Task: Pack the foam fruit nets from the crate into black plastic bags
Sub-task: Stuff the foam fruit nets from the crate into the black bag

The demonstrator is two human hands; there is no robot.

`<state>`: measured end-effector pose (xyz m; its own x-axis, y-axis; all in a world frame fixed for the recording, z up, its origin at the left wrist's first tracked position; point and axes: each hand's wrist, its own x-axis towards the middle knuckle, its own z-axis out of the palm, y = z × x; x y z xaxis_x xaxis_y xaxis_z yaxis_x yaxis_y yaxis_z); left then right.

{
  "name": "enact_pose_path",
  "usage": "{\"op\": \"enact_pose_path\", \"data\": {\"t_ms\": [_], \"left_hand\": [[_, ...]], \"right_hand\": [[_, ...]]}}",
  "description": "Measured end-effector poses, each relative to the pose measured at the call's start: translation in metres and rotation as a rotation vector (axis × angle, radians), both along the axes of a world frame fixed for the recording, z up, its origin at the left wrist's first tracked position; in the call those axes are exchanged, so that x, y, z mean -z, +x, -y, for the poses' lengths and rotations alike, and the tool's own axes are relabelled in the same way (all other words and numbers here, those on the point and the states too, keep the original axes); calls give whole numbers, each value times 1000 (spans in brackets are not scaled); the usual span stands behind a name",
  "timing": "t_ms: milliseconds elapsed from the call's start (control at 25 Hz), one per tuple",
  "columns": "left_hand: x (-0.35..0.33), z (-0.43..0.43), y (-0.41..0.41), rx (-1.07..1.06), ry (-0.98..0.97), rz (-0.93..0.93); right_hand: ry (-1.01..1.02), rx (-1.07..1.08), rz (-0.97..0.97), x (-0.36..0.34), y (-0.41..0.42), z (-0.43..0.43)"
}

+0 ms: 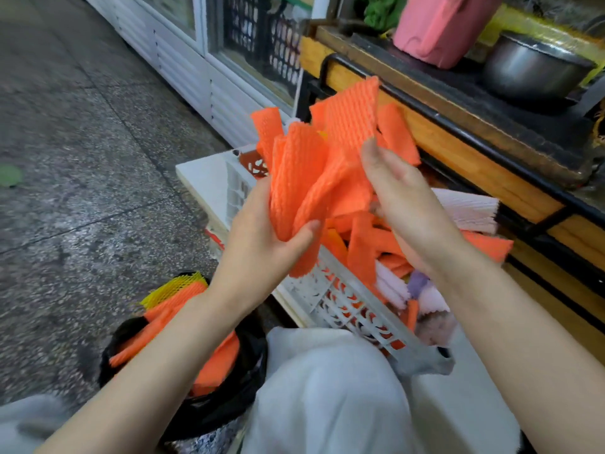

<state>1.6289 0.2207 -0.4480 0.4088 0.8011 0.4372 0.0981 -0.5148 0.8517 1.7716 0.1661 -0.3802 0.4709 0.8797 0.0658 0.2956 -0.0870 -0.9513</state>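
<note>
Both hands are up over the crate (pixel 343 303), close together with a bunch (pixel 314 178) of orange foam nets between them. My left hand (pixel 258 237) grips the bunch at its lower end, thumb wrapped across the front, and the nets fan upward from the fist. My right hand (pixel 402 198) lies against the right side of the bunch with its fingers straight, the fingertips touching the tallest net; it clasps nothing.

Head view: the white slatted crate sits tilted just beyond my knee (pixel 327 388) and holds more loose nets (pixel 363 247), mostly orange, with pale pink and lilac ones toward the right. It rests on a white board (pixel 199 178). Down at the left, beside my knee, a black bag (pixel 242 388) stands open on the pavement (pixel 82 126), with orange nets and one yellow net (pixel 176 286) sticking out of it. On the right runs a wooden stall (pixel 458 132), with a steel pot (pixel 530 70) on top.
</note>
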Motion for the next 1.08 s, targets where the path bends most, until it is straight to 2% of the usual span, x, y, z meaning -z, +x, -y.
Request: {"op": "enact_pose_path", "data": {"t_ms": [120, 200, 280, 360, 520, 600, 680, 760, 840, 920, 1000, 1080], "left_hand": [[9, -12, -39, -23, -74, -28], [22, -24, -63, -143, -166, 17], [43, -37, -85, -314, -308, 56], [65, -43, -99, -382, -473, 33], [102, -29, -102, -236, -724, 157], [115, -27, -112, -254, -731, 101], [126, -31, -124, -352, -727, -54], [137, -40, -134, -453, -732, -114], [141, -48, -138, -498, -675, -180], [145, -56, -139, -493, -580, -210], [152, -64, -140, -495, -495, -234], [163, -69, -139, -477, -456, -282]], "right_hand": [[60, 52, -71, 19, -25, -26], [47, 99, 65, 38, -36, -38], [3, 155, 288, 67, -52, -45], [-53, 74, 444, 101, -84, -43], [-196, -272, 501, 164, -149, -28], [-259, -399, 463, 182, -160, -20], [-241, -505, 385, 191, -162, -12], [-218, -543, 291, 199, -159, -9], [-251, -415, 296, 215, -146, -18], [-433, -242, 340, 238, -126, -31], [-654, -192, 347, 258, -110, -42], [-781, -188, 310, 276, -103, -51]]}}
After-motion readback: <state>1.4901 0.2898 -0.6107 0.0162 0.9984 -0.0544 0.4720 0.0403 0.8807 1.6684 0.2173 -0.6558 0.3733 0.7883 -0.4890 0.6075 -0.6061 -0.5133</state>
